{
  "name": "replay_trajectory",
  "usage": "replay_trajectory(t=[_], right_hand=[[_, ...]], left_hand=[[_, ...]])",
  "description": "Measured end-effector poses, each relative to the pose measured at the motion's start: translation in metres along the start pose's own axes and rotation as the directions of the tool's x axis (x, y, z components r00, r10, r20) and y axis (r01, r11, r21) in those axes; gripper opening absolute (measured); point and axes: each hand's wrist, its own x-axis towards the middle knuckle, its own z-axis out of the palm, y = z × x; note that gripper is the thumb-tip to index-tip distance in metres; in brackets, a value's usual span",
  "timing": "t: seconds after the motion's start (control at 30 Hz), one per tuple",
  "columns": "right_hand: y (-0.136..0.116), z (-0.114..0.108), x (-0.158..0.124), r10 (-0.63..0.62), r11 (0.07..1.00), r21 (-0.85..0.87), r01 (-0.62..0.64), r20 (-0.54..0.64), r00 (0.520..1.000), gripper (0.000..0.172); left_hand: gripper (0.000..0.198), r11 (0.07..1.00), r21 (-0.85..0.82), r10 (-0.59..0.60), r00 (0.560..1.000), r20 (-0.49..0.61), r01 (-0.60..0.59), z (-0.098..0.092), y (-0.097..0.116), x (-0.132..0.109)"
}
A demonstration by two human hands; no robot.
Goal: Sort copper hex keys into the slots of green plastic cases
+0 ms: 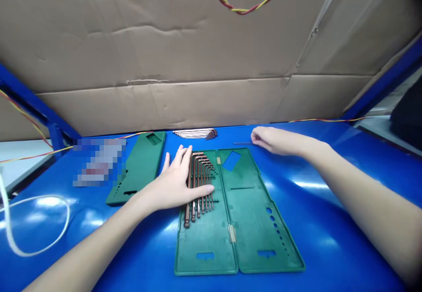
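An open green plastic case lies on the blue surface with its two halves spread flat. Bronze-coloured hex keys sit in its left half, lined up by size. My left hand is spread over them, thumb across the shafts and fingers at the left rim. Beyond the case's right half, my right hand is closed in a pinch near the surface. From its fingertips a thin hex key points left; its other end is hidden in the hand.
More hex keys lie in a row at the back. A second green case, shut, lies left of my left hand, beside a blurred packet. A white cable loops at the left. Cardboard walls off the back; twisted wire hangs above.
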Motion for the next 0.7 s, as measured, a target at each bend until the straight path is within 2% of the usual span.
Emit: replay_trajectory(t=[0.1,0.2,0.27,0.33,0.4,0.53,0.7], right_hand=[[-0.002,-0.002,0.002,-0.012,1.0,0.028,0.014,-0.055,0.998,0.019],[-0.008,-0.006,0.004,-0.062,0.995,0.063,0.075,-0.191,0.98,0.022],[-0.018,-0.009,0.005,-0.101,0.987,0.093,0.13,-0.272,0.957,0.024],[-0.032,-0.012,0.004,-0.13,0.97,0.156,0.184,-0.304,0.944,0.024],[-0.049,-0.013,0.002,-0.158,0.936,0.263,0.235,-0.284,0.946,0.024],[-0.083,-0.008,0.0,-0.276,0.837,0.45,0.312,-0.146,0.95,0.022],[-0.109,0.004,-0.001,-0.405,0.782,0.502,0.368,-0.038,0.913,0.02]], left_hand=[[0.118,1.0,-0.004,0.007,1.0,-0.007,-0.007,0.0,-0.001,0.0],[0.119,1.0,0.006,-0.012,1.0,0.02,0.011,-0.002,0.001,-0.001],[0.119,1.0,0.011,-0.021,0.999,0.034,0.021,-0.003,0.003,-0.001],[0.117,1.0,0.011,-0.023,0.999,0.039,0.022,-0.004,0.004,-0.001],[0.113,1.0,0.008,-0.026,0.999,0.035,0.026,-0.004,0.004,-0.001],[0.105,1.0,0.005,-0.005,1.0,0.014,0.005,-0.002,0.001,0.0],[0.108,1.0,0.005,0.023,0.999,0.023,-0.023,-0.001,-0.002,-0.001]])
